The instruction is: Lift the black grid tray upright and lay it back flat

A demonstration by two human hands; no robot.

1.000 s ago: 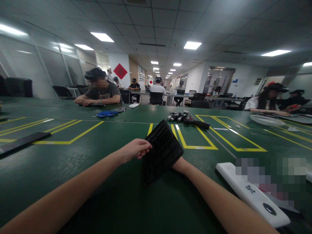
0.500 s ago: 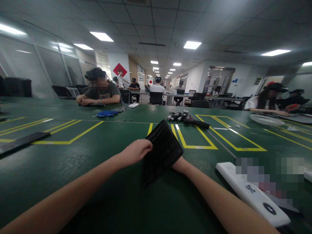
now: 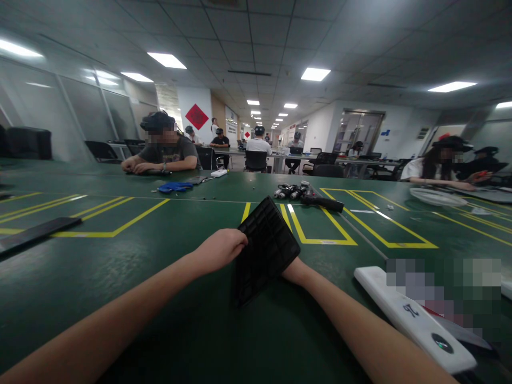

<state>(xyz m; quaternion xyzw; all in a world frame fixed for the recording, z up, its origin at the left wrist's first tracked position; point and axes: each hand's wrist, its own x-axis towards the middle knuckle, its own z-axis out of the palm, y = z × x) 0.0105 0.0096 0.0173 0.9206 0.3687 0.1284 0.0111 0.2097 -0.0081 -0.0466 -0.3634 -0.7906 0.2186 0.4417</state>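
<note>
A thin black rectangular tray (image 3: 268, 250) with a grid of square compartments is held tilted above the green table, in front of me. My left hand (image 3: 226, 244) pinches its left edge, fingers closed. From behind the lower right edge, my right hand (image 3: 295, 269) supports the tray; its fingers are hidden by it. I cannot make out anything inside the compartments.
A white device marked 26 (image 3: 412, 314) lies at the right. Black cables (image 3: 294, 190) and a black bar (image 3: 324, 204) lie beyond the tray; a blue cloth-like item (image 3: 175, 187) is farther left. A dark slab (image 3: 40, 234) rests left. People sit across the green table (image 3: 160, 320).
The tray and both my hands have barely moved; the left hand shifts very slightly left. In the background, a standing person has moved to the right.
</note>
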